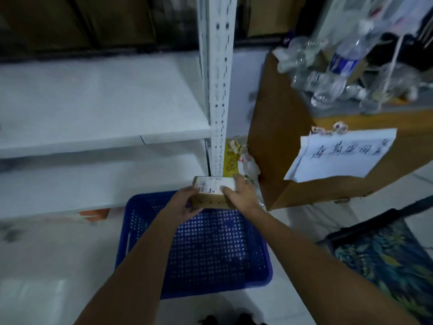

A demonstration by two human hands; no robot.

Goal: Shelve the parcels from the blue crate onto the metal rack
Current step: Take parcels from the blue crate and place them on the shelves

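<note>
A small brown cardboard parcel (212, 192) with a white shipping label on top is held over the far edge of the blue crate (210, 249). My left hand (185, 202) grips its left end and my right hand (241, 194) grips its right end. The crate is a perforated plastic basket on the floor, and its visible bottom shows no other parcels. The white metal rack (98, 102) stands just beyond, with a bare shelf at mid height and a lower shelf (93, 184) next to the crate. The rack's perforated upright post (218, 90) rises right behind the parcel.
A large open cardboard box (281, 137) full of empty plastic bottles stands to the right, with a handwritten paper sign (342, 156) clipped on. Yellow and white wrappers (236, 158) lie between the post and this box. A patterned bag (386, 261) sits at lower right. An orange item (93, 214) pokes out under the rack.
</note>
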